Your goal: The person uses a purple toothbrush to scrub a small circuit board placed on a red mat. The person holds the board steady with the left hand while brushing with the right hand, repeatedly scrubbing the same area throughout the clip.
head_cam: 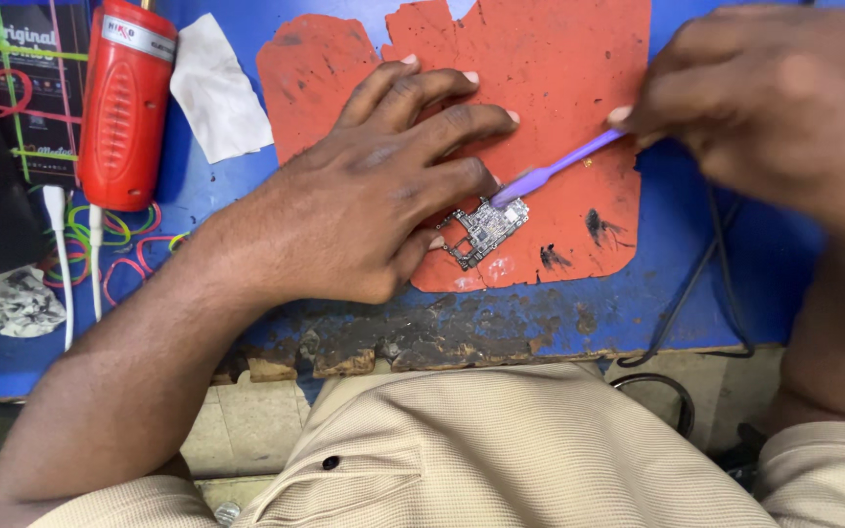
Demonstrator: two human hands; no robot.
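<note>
On an orange work mat [550,88] over a worn blue bench [579,318]: small circuit board [484,231], lying flat near the mat's lower edge. Left hand [383,186], fingers spread and flat, pins the board's left end with fingertip and thumb. Right hand [765,98], fingers pinched closed on a purple brush [552,171], its head touching the board's upper right corner. Red cylindrical tool [127,103] well apart at upper left.
</note>
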